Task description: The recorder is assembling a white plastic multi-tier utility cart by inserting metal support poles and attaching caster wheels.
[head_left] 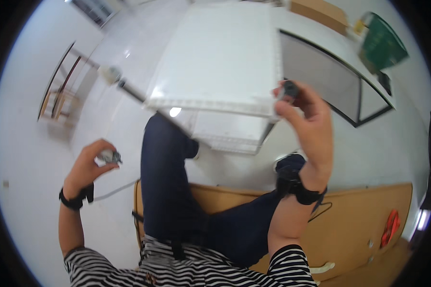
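My left hand is raised at the left over the white floor, its fingers closed on a small grey metal part. My right hand is lifted higher at the right, pinching a small dark round part between thumb and fingers, right by the corner of a large white panel. Black bands sit on both wrists. My legs in dark trousers lie between the two hands, resting on a flat brown cardboard sheet.
A dark-framed grey panel lies beside the white one. A green box and a brown carton sit at the far right. An orange tool rests on the cardboard. A wooden frame stands at the left.
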Motion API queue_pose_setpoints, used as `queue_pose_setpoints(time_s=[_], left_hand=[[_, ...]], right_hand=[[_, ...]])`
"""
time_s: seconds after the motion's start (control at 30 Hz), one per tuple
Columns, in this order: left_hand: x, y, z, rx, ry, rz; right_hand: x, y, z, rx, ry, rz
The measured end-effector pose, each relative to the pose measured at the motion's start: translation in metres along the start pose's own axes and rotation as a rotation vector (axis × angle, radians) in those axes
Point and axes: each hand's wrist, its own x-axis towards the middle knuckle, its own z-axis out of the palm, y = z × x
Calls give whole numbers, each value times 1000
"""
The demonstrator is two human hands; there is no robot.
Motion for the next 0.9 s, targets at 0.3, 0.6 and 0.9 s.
queue_pose_setpoints(time_s=[0.3,0.6,0.9], left_hand=[[-24,-64,6,27,264,-178],[9,-156,33,43,474,53],[-51,-259,-9,314,669,79]], right_hand=[[14,2,-6,-9,-80,51],[-54,0,12,-180,88,-86],[-83,-14,2,-336,264,-174]])
